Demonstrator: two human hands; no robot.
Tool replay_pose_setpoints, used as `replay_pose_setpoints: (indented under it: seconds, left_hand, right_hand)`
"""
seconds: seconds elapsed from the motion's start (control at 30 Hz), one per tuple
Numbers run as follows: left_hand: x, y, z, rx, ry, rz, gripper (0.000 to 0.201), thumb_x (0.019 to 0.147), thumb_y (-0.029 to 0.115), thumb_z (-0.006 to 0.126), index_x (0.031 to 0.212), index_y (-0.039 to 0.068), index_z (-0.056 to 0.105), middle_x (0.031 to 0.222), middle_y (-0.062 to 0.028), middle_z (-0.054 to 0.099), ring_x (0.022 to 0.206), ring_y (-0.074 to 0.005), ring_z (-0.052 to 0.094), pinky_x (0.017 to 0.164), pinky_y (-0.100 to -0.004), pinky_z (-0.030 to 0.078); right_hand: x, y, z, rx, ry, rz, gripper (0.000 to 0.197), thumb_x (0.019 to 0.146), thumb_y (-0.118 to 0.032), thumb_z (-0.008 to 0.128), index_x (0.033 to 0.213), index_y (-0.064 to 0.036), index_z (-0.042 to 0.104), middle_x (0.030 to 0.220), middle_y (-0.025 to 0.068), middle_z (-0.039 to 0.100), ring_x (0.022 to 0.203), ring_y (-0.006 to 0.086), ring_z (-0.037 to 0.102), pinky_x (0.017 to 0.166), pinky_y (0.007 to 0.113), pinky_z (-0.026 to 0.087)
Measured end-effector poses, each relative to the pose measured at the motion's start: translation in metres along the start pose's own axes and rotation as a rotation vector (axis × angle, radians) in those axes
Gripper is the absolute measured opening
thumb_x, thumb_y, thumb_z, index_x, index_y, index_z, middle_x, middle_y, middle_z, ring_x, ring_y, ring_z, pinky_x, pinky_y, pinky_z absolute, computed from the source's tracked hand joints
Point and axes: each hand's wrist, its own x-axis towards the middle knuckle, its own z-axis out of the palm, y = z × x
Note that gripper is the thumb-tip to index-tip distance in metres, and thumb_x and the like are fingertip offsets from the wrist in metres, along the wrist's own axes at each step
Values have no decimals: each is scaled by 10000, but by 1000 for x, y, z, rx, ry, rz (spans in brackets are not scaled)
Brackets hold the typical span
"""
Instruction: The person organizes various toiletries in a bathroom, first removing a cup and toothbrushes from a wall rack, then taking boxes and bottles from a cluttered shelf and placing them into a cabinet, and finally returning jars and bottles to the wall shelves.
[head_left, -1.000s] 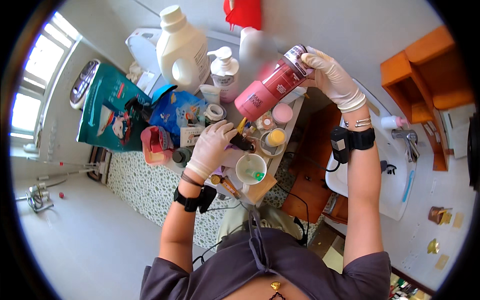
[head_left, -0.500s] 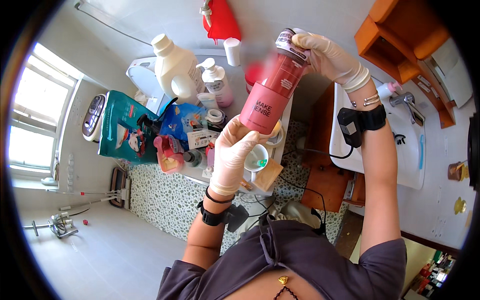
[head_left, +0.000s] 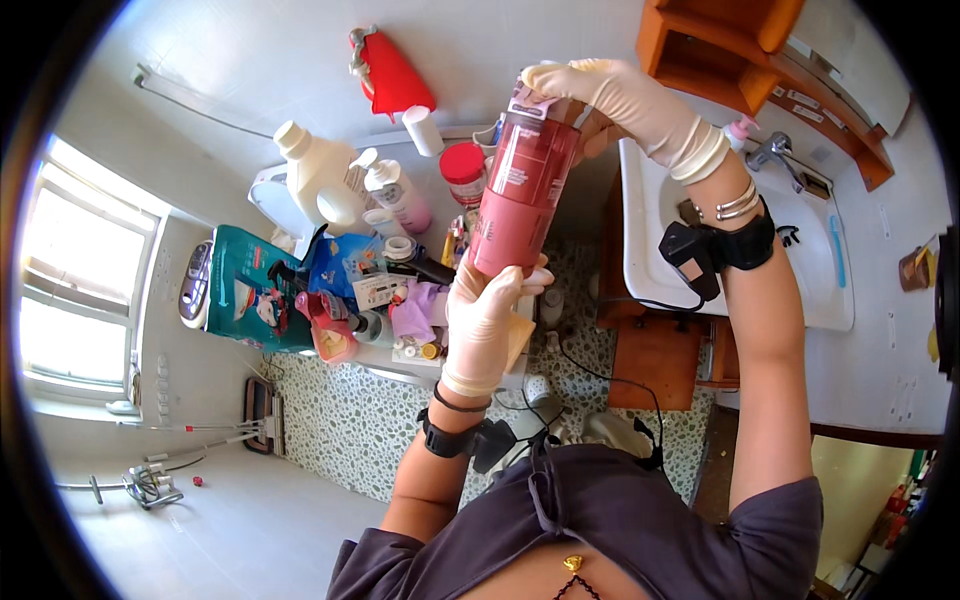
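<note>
Right hand [head_left: 625,105] clasps the top of the pink bottle [head_left: 522,185]; left hand [head_left: 482,325] grips its base, thumb against fingers. Bottle's tilted, left of the sink [head_left: 642,262]. Support both ends, left bearing weight.

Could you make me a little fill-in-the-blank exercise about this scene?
1. The right hand holds the pink bottle near its ____ end.
2. The left hand is at the bottle's ____ end.
3. Both hands wear pale ____.
4. The washbasin is on the picture's ____ side.

Missing words: upper; lower; gloves; right.
</note>
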Motion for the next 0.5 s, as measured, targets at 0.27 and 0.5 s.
replay_pose_setpoints:
  seconds: [0.27, 0.5]
  left_hand:
    - [-30, -32, 70, -263, -164, -277, 763, 840, 631, 529, 1195, -43, 494, 799, -59, 551, 697, -166, 491, 645, -274, 388]
    - [-66, -76, 141, -438, -315, -475, 796, 816, 752, 422, 1001, -14, 533, 651, -25, 438, 548, -152, 385, 538, -280, 310]
  right_hand:
    - [-78, 31, -64, 406, -265, -75, 452, 916, -546, 535, 965, -116, 665, 844, -35, 609, 698, 96, 542, 653, 251, 448]
    - [-168, 24, -116, 387, -183, -180, 329, 902, -442, 617, 836, -122, 654, 636, -67, 428, 568, 56, 351, 520, 226, 275]
